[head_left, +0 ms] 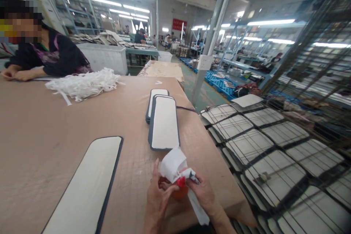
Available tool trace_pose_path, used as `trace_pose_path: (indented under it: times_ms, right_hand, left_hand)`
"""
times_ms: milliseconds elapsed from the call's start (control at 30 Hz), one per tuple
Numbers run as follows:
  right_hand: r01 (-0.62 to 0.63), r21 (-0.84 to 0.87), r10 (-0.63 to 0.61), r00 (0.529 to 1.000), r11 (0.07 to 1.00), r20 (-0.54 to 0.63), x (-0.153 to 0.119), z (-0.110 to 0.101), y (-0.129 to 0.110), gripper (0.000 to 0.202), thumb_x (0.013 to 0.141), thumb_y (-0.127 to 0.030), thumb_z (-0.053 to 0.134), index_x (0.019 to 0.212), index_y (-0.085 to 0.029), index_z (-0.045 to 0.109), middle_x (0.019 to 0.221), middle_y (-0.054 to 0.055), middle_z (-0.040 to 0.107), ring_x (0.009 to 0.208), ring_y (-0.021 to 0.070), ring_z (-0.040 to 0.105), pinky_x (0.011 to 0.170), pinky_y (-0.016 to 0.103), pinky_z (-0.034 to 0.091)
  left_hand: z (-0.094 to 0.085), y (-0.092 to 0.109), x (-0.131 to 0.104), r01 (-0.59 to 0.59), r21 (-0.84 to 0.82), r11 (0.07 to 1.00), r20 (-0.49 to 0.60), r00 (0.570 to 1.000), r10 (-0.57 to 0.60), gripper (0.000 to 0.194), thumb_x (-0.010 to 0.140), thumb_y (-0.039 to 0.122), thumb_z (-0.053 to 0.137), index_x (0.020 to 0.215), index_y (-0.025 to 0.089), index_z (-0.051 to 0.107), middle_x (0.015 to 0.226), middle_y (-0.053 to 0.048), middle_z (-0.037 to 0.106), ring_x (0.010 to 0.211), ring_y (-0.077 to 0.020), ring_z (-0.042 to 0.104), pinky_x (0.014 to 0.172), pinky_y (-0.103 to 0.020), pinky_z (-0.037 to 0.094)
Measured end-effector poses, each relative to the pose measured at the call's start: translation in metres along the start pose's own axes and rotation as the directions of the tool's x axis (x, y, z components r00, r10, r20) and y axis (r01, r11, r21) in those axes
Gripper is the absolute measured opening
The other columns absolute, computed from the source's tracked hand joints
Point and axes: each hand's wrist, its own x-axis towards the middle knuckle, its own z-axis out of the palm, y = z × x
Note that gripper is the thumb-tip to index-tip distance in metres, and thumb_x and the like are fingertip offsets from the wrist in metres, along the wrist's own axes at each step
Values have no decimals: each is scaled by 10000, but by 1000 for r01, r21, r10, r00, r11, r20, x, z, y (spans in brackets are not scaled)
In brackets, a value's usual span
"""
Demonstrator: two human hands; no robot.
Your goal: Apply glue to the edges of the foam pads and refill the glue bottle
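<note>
Stack of boards on the brown-covered bench, taken as the reference point; just on the near side of the stack, two hands at work on a white cloth, its upper edge close to the nearest board; left hand half open, curved about the cloth's left side, thumb and forefinger apart, its exact hold not clear; right hand closed, fingers pinching the bunched end of the cloth, a white tail hanging below it; between the hands, a red piece and, under it, an orange thing, partly hidden; left of the stack and nearer, a single pale board with a dark edge, lying flat; beyond the stack and to its left, a heap of white strips, beside which a co-worker leans on the bench; right of the stack, beyond the bench edge, rows of similar boards under wire mesh.
</note>
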Motion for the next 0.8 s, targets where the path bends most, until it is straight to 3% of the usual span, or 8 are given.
trace_pose_path:
  times_ms: [100, 233, 300, 433, 533, 667, 800]
  right_hand:
    - [-25, -28, 18, 968, 999, -252, -10, 15, 16, 256, 786, -382, 574, 817, -150, 680, 715, 71, 696, 672, 225, 645, 618, 302, 508]
    - [-11, -65, -17, 910, 998, -414, -19, 37, 22, 199, 795, -335, 552, 796, -160, 646, 691, 60, 673, 640, 210, 627, 610, 292, 499]
    - [23, -78, -55, 900, 997, -433, -20, 43, 20, 154, 789, -299, 552, 798, -177, 646, 715, 49, 664, 662, 202, 622, 635, 284, 494]
    - [84, -86, -113, 888, 993, -445, -18, 47, 16, 113, 792, -248, 548, 786, -199, 650, 743, 35, 652, 692, 185, 608, 674, 271, 486]
    - [120, -84, -145, 887, 989, -438, -16, 51, 16, 73, 770, -220, 576, 766, -204, 648, 736, 29, 643, 702, 181, 597, 698, 269, 479]
    - [136, -64, -151, 889, 989, -433, -15, 58, 16, 89, 750, -178, 562, 769, -206, 644, 765, 37, 640, 745, 188, 593, 717, 271, 467]
    - [77, -21, -77, 878, 997, -473, -15, 51, 19, 94, 776, -221, 554, 791, -188, 641, 781, 59, 638, 753, 206, 589, 731, 301, 459]
  left_hand:
    - [7, 6, -7, -39, -32, 999, -56, 998, 37, 897, 605, 337, 746, 1388, 218, 326, 914, -10, 561, 735, -167, 606, 672, -304, 536]
    - [-1, 11, -11, -46, 249, 967, -97, 993, 72, 800, 621, 443, 732, 1324, 186, 450, 867, -21, 567, 610, -154, 552, 549, -297, 502]
    - [-6, 11, -11, 32, 223, 974, -6, 999, -31, 816, 650, 457, 712, 1352, 167, 414, 877, -36, 627, 550, -143, 554, 534, -298, 500]
    - [-12, 6, -8, 195, -27, 980, 164, 968, -189, 887, 591, 415, 768, 1355, 154, 401, 1034, -100, 691, 667, -190, 666, 607, -299, 551]
    - [-17, 0, -3, 219, -105, 970, 192, 962, -196, 878, 572, 416, 791, 1335, 166, 435, 1051, -107, 706, 788, -229, 690, 681, -311, 565]
    - [-25, -8, -4, 256, -175, 951, 271, 941, -204, 935, 649, 443, 756, 1413, 172, 289, 1161, -137, 667, 1057, -267, 626, 875, -356, 520]
    - [-19, -15, -22, 220, -253, 942, 226, 960, -164, 926, 714, 513, 680, 1443, 216, 194, 1280, -161, 586, 1111, -271, 592, 955, -392, 467]
